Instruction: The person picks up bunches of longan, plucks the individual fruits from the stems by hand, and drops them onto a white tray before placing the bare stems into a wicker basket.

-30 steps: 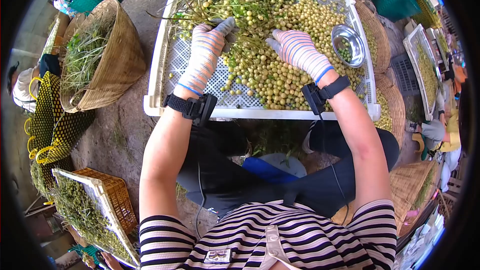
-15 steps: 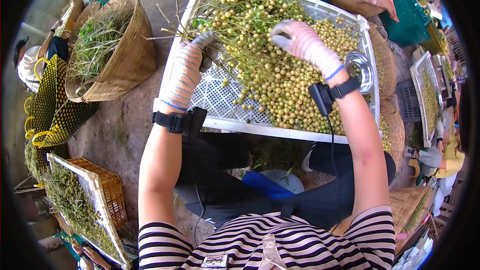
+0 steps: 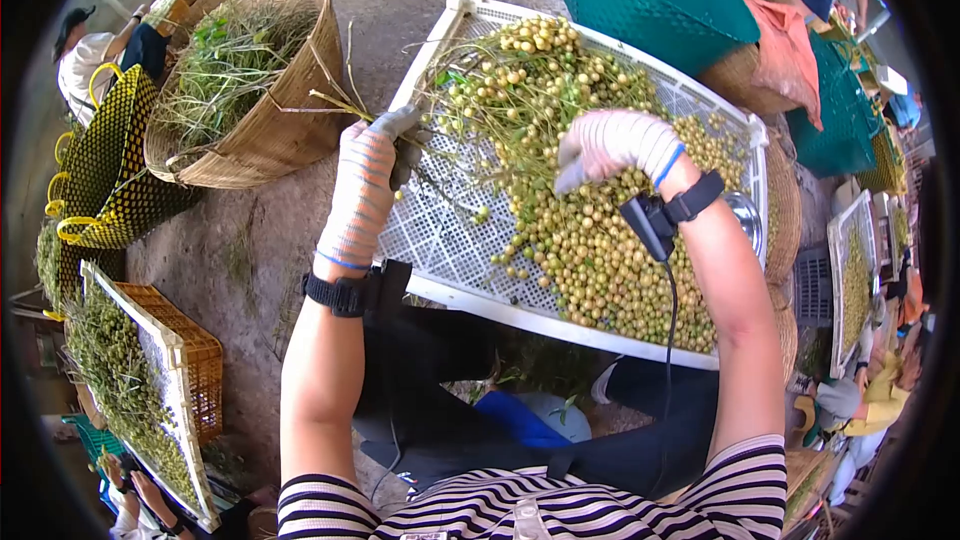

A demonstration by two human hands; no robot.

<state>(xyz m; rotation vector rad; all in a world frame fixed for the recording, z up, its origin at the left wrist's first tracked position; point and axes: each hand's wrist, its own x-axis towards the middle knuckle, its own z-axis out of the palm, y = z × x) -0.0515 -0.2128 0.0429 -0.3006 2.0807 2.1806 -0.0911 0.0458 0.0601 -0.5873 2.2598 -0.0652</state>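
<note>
A white perforated tray point(image 3: 430, 240) lies before me, with round yellow-green fruits point(image 3: 600, 270) heaped on its middle and right. Stems with fruit still on them point(image 3: 490, 115) spread over its upper left part. My left hand point(image 3: 375, 165), in a striped glove with grey fingertips, is closed round a bunch of bare stems point(image 3: 345, 100) at the tray's left edge. Over the middle of the fruit is my right hand point(image 3: 610, 150), gloved alike, its fingers bent downward and slightly blurred; whether they hold anything is hidden. Beside my right wrist, a metal bowl point(image 3: 748, 220) is partly covered by the arm.
A wicker basket of green stems point(image 3: 300, 90) stands left of the tray, near my left hand. Green woven baskets point(image 3: 650, 0) are beyond the tray. Another loaded tray point(image 3: 180, 390) leans at lower left. People are at both sides, one in a white shirt point(image 3: 90, 70).
The view has shifted, so the tray sits lower and further right. My right hand has turned its fingers downward over the fruit. My left hand still holds the stems.
</note>
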